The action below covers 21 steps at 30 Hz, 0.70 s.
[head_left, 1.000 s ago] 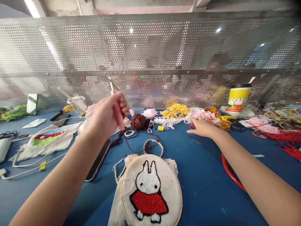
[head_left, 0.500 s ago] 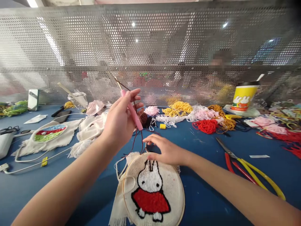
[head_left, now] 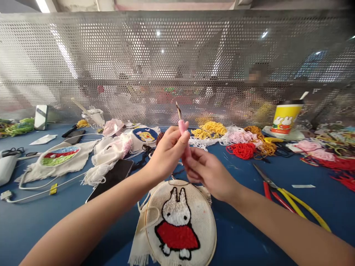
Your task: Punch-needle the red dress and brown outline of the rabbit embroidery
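- Left hand [head_left: 169,149]: fingers round a pink-handled needle [head_left: 182,126].
- Right hand [head_left: 209,169]: fingers at its base; can't tell their grip.
- Yellow cup [head_left: 291,113], rabbits [head_left: 283,120] printed.
- Yellow tag [head_left: 53,189], unreadable from here.

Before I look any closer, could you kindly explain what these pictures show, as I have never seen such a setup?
Certainly. There is no robot: these are a person's own two bare hands, seen by one camera worn on the head, looking forward and down.

The left hand holds a pink-handled tool, its metal tip pointing up. The right hand is at the handle's lower end; what its fingers pinch there is hidden.

Below the hands, on the blue tabletop, lies a hoop of cloth showing a white rabbit in red. To the right are scissors and red yarn; farther back stands a yellow cup. Behind everything is a perforated screen.
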Each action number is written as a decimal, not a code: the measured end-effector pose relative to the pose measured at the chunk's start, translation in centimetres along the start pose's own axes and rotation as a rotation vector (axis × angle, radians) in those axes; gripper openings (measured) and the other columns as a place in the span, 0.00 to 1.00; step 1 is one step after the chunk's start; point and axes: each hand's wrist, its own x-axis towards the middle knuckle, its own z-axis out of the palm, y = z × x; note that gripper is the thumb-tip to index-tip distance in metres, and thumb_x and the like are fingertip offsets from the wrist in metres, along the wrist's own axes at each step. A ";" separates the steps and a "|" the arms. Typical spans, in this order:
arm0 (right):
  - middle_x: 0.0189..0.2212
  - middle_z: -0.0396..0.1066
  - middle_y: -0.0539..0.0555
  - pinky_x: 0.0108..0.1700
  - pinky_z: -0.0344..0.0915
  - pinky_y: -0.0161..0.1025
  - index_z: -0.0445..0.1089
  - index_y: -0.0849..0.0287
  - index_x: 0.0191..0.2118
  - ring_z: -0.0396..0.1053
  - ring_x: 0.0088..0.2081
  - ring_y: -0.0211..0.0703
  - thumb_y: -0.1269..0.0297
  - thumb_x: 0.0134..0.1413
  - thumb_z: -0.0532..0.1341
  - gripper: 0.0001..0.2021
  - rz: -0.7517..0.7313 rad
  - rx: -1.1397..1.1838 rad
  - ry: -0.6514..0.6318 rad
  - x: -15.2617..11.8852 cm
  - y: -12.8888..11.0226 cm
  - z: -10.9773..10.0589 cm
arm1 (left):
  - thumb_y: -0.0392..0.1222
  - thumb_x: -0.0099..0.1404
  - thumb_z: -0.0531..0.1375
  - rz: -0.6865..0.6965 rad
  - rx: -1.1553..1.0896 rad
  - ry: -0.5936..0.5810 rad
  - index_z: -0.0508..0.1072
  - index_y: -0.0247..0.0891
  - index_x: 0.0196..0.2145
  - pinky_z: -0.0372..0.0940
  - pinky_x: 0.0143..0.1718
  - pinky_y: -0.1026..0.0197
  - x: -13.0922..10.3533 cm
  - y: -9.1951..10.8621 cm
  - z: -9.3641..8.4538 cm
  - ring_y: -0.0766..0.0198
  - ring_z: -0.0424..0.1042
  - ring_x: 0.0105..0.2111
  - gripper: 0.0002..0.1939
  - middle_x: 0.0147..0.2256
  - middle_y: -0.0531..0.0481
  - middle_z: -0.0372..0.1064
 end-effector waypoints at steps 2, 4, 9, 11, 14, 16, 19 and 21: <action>0.19 0.52 0.44 0.15 0.38 0.29 0.58 0.58 0.29 0.44 0.14 0.25 0.59 0.50 0.53 0.08 -0.025 -0.015 0.056 0.0 -1.4 -1.0 | 0.47 0.61 0.46 -0.108 -0.079 -0.129 0.69 0.33 0.26 0.58 0.26 0.65 0.3 -0.2 -0.4 0.69 0.62 0.28 0.18 0.31 0.48 0.60; 0.18 0.52 0.44 0.15 0.37 0.30 0.58 0.58 0.29 0.44 0.14 0.25 0.61 0.50 0.54 0.06 -0.108 -0.088 0.135 0.0 -3.4 -2.7 | 0.46 0.60 0.47 -0.191 -0.126 -0.247 0.68 0.32 0.32 0.52 0.18 0.68 0.8 -0.5 -1.3 0.74 0.58 0.20 0.16 0.26 0.51 0.58; 0.12 0.46 0.43 0.17 0.34 0.34 0.61 0.58 0.27 0.42 0.13 0.26 0.67 0.51 0.53 0.04 -0.280 -0.350 0.404 -1.0 -8.4 -7.6 | 0.38 0.57 0.52 -0.185 -0.080 -0.379 0.63 0.37 0.33 0.43 0.14 0.70 2.2 -1.5 -4.2 0.77 0.51 0.14 0.05 0.21 0.57 0.58; 0.11 0.44 0.43 0.18 0.33 0.35 0.61 0.59 0.26 0.41 0.12 0.25 0.70 0.51 0.52 0.06 -0.290 -0.436 0.509 -1.4 -9.4 -9.3 | 0.37 0.58 0.51 -0.193 -0.038 -0.410 0.60 0.40 0.35 0.42 0.14 0.70 2.5 -1.7 -5.1 0.77 0.49 0.13 0.05 0.20 0.58 0.59; 0.11 0.44 0.42 0.18 0.33 0.36 0.61 0.60 0.25 0.41 0.12 0.25 0.72 0.51 0.51 0.07 -0.252 -0.532 0.606 -1.7 -9.9 -11.1 | 0.37 0.59 0.49 -0.237 0.068 -0.446 0.62 0.38 0.34 0.41 0.13 0.70 2.8 -2.2 -5.7 0.76 0.48 0.12 0.05 0.17 0.58 0.58; 0.11 0.44 0.42 0.18 0.34 0.35 0.62 0.60 0.25 0.42 0.12 0.25 0.73 0.50 0.52 0.07 -0.233 -0.569 0.634 -1.7 -9.9 -11.8 | 0.38 0.59 0.48 -0.270 0.159 -0.449 0.65 0.35 0.28 0.42 0.13 0.69 2.9 -2.7 -5.8 0.76 0.48 0.11 0.08 0.14 0.58 0.58; 0.11 0.45 0.42 0.17 0.34 0.34 0.64 0.61 0.25 0.42 0.12 0.24 0.72 0.48 0.54 0.04 -0.227 -0.601 0.664 -1.9 -10.0 -12.4 | 0.42 0.59 0.50 -0.303 0.310 -0.397 0.65 0.33 0.17 0.44 0.13 0.68 3.2 -3.6 -6.0 0.76 0.49 0.11 0.16 0.10 0.58 0.54; 0.11 0.46 0.42 0.17 0.35 0.34 0.65 0.62 0.26 0.43 0.13 0.24 0.71 0.45 0.57 0.02 -0.234 -0.650 0.707 -2.1 -10.1 -12.6 | 0.44 0.59 0.50 -0.324 0.386 -0.338 0.63 0.33 0.14 0.46 0.14 0.69 3.4 -4.3 -6.3 0.76 0.49 0.11 0.20 0.10 0.59 0.52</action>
